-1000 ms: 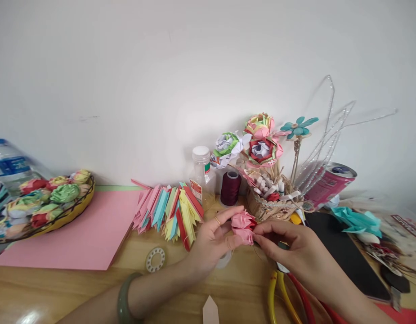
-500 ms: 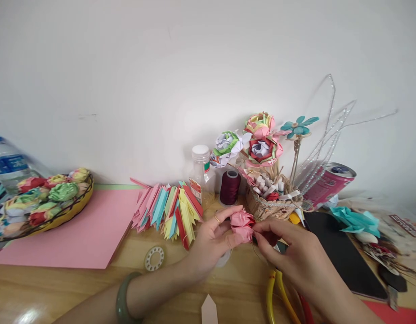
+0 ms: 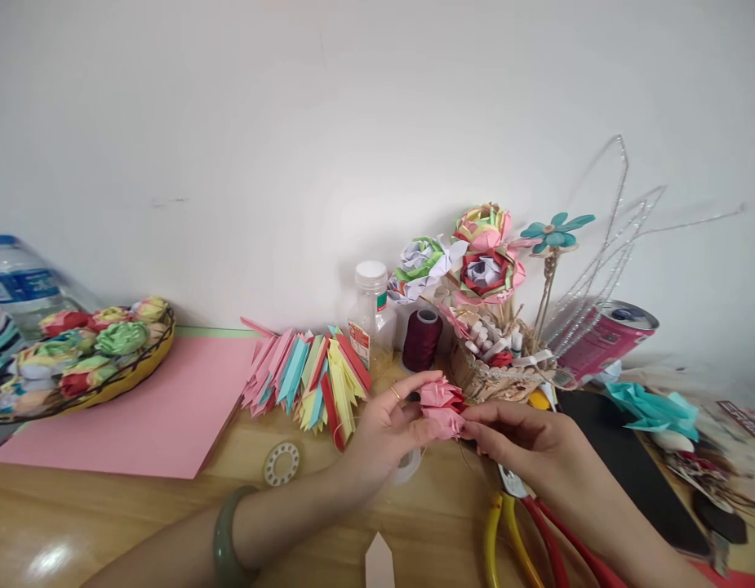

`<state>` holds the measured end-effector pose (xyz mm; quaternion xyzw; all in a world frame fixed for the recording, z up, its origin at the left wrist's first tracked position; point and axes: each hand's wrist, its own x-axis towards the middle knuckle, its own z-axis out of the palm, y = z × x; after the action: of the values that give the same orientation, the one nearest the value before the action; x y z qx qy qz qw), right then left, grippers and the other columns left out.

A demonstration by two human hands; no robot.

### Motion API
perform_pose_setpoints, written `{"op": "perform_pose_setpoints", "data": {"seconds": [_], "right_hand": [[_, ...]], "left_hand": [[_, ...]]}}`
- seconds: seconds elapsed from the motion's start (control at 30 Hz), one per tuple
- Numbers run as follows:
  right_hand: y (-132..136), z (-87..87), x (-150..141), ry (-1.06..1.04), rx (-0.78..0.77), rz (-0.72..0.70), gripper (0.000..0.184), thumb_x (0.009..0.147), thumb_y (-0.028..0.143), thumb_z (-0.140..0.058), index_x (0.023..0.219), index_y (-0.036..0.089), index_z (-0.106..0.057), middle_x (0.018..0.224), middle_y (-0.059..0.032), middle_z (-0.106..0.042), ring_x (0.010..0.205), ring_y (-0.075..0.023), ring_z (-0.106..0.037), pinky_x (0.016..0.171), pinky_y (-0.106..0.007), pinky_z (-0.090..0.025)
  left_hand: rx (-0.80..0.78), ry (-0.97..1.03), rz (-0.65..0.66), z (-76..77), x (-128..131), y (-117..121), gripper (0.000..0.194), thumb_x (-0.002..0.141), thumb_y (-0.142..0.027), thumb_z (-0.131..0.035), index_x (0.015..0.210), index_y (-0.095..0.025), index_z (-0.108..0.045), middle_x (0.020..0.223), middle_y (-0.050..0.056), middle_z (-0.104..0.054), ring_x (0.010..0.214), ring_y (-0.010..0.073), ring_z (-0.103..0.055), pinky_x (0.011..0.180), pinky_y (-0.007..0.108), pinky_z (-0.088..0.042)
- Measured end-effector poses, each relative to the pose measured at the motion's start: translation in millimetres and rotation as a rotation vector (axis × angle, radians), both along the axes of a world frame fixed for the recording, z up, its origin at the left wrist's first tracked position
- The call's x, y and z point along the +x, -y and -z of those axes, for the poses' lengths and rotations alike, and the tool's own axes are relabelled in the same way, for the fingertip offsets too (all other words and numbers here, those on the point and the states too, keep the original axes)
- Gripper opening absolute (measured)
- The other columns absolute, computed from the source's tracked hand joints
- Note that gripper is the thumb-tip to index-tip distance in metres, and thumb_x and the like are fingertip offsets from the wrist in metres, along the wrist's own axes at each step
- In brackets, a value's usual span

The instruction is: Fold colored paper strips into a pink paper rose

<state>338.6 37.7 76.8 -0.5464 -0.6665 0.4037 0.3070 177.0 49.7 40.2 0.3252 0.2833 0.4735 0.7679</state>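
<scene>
Between my two hands is a pink and red folded paper flower (image 3: 443, 408), held above the table. My left hand (image 3: 397, 425) grips it from the left, thumb below and forefinger over the top. On the right side, the thumb and fingers of my right hand (image 3: 512, 433) pinch the flower's edge; a thin thread or wire hangs beneath it. Under my right hand lie pliers with yellow handles (image 3: 495, 531) and a tool with red handles (image 3: 552, 539). A clear tape roll (image 3: 407, 465) lies partly hidden behind my left hand.
Folded paper strips (image 3: 304, 380) lie left of my hands, beside pink sheets (image 3: 138, 416) and a basket of paper flowers (image 3: 160, 355). Behind stand a clear bottle (image 3: 372, 314), a dark red thread spool (image 3: 422, 339) and a flower-filled basket (image 3: 493, 384). A black tablet-like slab (image 3: 634, 474) lies right.
The view has shifted slightly, so background things sit a little further right. My right fingers have straightened somewhat at the flower's edge, and more of the red-handled tool shows.
</scene>
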Motion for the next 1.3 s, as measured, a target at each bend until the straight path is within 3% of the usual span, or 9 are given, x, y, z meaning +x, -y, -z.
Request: {"op": "perform_pose_setpoints", "data": {"seconds": [0.17, 0.23, 0.3, 0.47, 0.6, 0.9, 1.07, 1.3], "right_hand": [[10, 14.2, -6, 0.343, 0.518, 0.114, 0.015, 0.079, 0.028, -0.051, 0.071, 0.021, -0.062, 0.066, -0.0038, -0.064, 0.061, -0.0165, -0.058, 0.059, -0.028, -0.044], [12, 15.8, -8, 0.370, 0.630, 0.137, 0.016, 0.079, 0.026, -0.050, 0.070, 0.020, -0.062, 0.067, -0.0050, -0.063, 0.062, -0.0169, -0.058, 0.061, -0.029, -0.044], [11, 13.0, -8, 0.288, 0.546, 0.110, 0.017, 0.080, 0.027, -0.049, 0.070, 0.020, -0.061, 0.066, -0.0041, -0.062, 0.061, -0.0158, -0.056, 0.059, -0.027, -0.044], [0, 2.3, 2, -0.111, 0.018, -0.003, 0.026, 0.078, 0.041, -0.053, 0.075, 0.019, -0.066, 0.071, -0.0027, -0.066, 0.064, -0.0148, -0.058, 0.058, -0.024, -0.045], [-7, 2.7, 9, -0.241, -0.162, -0.028, 0.031, 0.068, 0.045, -0.063, 0.076, 0.016, -0.070, 0.068, -0.0036, -0.066, 0.061, -0.0131, -0.055, 0.056, -0.025, -0.044], [-7, -0.1, 4, -0.229, -0.181, -0.003, 0.038, 0.059, 0.054, -0.066, 0.067, 0.017, -0.069, 0.060, -0.0020, -0.061, 0.054, -0.0117, -0.050, 0.050, -0.025, -0.040], [-5, 1.4, 3, -0.186, -0.100, -0.003, 0.040, 0.065, 0.056, -0.060, 0.067, 0.017, -0.066, 0.061, -0.0015, -0.060, 0.056, -0.0123, -0.051, 0.050, -0.024, -0.039], [-4, 7.8, 5, -0.175, -0.037, -0.052, 0.031, 0.076, 0.046, -0.055, 0.075, 0.016, -0.064, 0.063, -0.0002, -0.057, 0.058, -0.0113, -0.048, 0.053, -0.023, -0.039]], "left_hand": [[0.024, -0.061, -0.002, 2.8, 2, -1, 0.046, 0.061, -0.014, -0.072, 0.104, -0.019, -0.059, 0.099, 0.006, -0.065, 0.090, 0.0153, -0.057, 0.082, 0.029, -0.043], [0.045, -0.079, -0.010, 4.0, 2, -1, 0.044, 0.063, -0.016, -0.071, 0.105, -0.020, -0.058, 0.100, 0.006, -0.065, 0.091, 0.0161, -0.057, 0.082, 0.029, -0.043], [0.053, -0.080, -0.009, 4.1, 2, -1, 0.044, 0.063, -0.016, -0.071, 0.104, -0.021, -0.058, 0.101, 0.006, -0.064, 0.091, 0.0166, -0.057, 0.081, 0.030, -0.043], [0.003, -0.062, -0.013, 0.2, 2, -1, 0.046, 0.059, -0.012, -0.073, 0.102, -0.020, -0.060, 0.099, 0.005, -0.063, 0.087, 0.0154, -0.057, 0.078, 0.029, -0.046], [-0.006, -0.058, -0.006, -1.8, 1, -2, 0.044, 0.058, -0.010, -0.072, 0.100, -0.020, -0.061, 0.100, 0.004, -0.062, 0.086, 0.0133, -0.057, 0.077, 0.028, -0.047], [-0.014, -0.068, 0.029, -2.1, 1, -2, 0.043, 0.058, -0.012, -0.073, 0.098, -0.021, -0.061, 0.097, 0.004, -0.062, 0.087, 0.0144, -0.057, 0.078, 0.031, -0.047], [-0.020, -0.076, 0.025, -3.3, 1, -1, 0.044, 0.057, -0.014, -0.074, 0.099, -0.020, -0.062, 0.100, 0.005, -0.062, 0.090, 0.0161, -0.056, 0.079, 0.031, -0.047], [-0.021, -0.075, 0.035, -3.4, 0, -2, 0.043, 0.062, -0.014, -0.071, 0.103, -0.022, -0.061, 0.102, 0.005, -0.062, 0.084, 0.0127, -0.058, 0.073, 0.025, -0.048]]}}
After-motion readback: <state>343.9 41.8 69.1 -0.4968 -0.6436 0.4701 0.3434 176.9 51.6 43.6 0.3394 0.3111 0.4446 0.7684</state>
